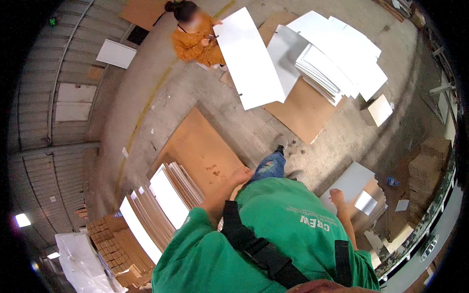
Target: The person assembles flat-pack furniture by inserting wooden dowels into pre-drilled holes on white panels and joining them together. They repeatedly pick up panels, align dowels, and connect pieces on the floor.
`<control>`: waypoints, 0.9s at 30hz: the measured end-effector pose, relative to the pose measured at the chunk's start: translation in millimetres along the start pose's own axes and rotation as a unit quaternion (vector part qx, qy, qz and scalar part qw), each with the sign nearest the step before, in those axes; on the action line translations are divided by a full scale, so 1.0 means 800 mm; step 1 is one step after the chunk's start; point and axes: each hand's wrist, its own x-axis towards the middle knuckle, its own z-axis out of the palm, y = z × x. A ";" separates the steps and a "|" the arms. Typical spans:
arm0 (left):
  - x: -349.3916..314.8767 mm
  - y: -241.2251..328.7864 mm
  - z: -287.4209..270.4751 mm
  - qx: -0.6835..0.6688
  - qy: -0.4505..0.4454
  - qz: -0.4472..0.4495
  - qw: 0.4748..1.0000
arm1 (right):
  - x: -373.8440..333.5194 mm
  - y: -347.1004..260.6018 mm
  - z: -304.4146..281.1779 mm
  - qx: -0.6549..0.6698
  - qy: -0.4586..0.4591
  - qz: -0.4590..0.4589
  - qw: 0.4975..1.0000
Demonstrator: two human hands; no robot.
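My left hand hangs beside my thigh, at the near edge of a brown cardboard sheet on the floor. Its fingers are mostly hidden, so I cannot tell what they hold. My right hand hovers over or beside a stack of panels, its fingers loosely bent and apart with nothing visible in them. The stack has a grey-white panel on top and brown sheets next to it. To my left, several white and brown panels stand on edge in rows, near my left forearm.
Ahead, another person in an orange top holds a large white panel. White panels lie piled on a cardboard sheet. A small box stands right of them. Stacked brown cartons are at lower left.
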 end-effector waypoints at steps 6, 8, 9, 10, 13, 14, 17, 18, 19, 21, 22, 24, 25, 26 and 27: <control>0.082 0.015 -0.030 0.043 -0.071 0.049 0.995 | 0.062 -0.097 -0.042 0.011 0.040 0.140 0.989; 0.111 0.053 -0.073 0.038 -0.026 0.073 0.996 | 0.074 -0.117 -0.049 0.080 0.063 0.160 0.982; 0.142 0.032 -0.071 0.036 -0.005 0.090 0.995 | 0.083 -0.096 -0.043 -0.001 0.081 0.039 0.996; 0.158 0.029 -0.083 0.000 0.014 0.083 0.996 | 0.086 -0.123 -0.051 -0.026 0.067 0.047 0.996; 0.191 0.025 -0.127 -0.002 0.088 0.075 0.993 | 0.089 -0.259 -0.079 -0.080 0.027 0.068 0.994; 0.191 0.031 -0.142 -0.052 0.094 0.047 0.993 | 0.081 -0.314 -0.089 -0.082 0.015 0.071 0.994; 0.193 0.044 -0.174 -0.128 0.111 0.005 0.986 | 0.092 -0.321 -0.098 -0.098 -0.021 0.101 0.990; 0.196 0.037 -0.180 -0.110 0.122 0.013 0.986 | 0.102 -0.316 -0.097 -0.106 -0.038 0.108 0.988; 0.198 0.030 -0.184 -0.093 0.134 0.020 0.986 | 0.108 -0.310 -0.100 -0.122 -0.036 0.095 0.987; 0.197 0.020 -0.183 -0.040 0.073 -0.030 0.996 | 0.117 -0.296 -0.107 -0.155 -0.032 0.068 0.985; 0.195 0.015 -0.178 -0.015 0.041 -0.055 0.998 | 0.123 -0.285 -0.111 -0.157 -0.026 0.046 0.986; 0.183 0.008 -0.157 0.017 0.039 -0.070 0.997 | 0.134 -0.262 -0.125 -0.160 -0.015 0.002 0.987; 0.176 0.004 -0.143 0.033 0.039 -0.079 0.996 | 0.142 -0.259 -0.135 -0.163 -0.031 0.007 0.986; 0.176 -0.008 -0.125 0.049 0.042 -0.071 0.995 | 0.153 -0.256 -0.146 -0.165 -0.047 0.012 0.985; 0.179 -0.018 -0.105 0.065 0.045 -0.061 0.995 | 0.160 -0.250 -0.159 -0.168 -0.061 0.017 0.984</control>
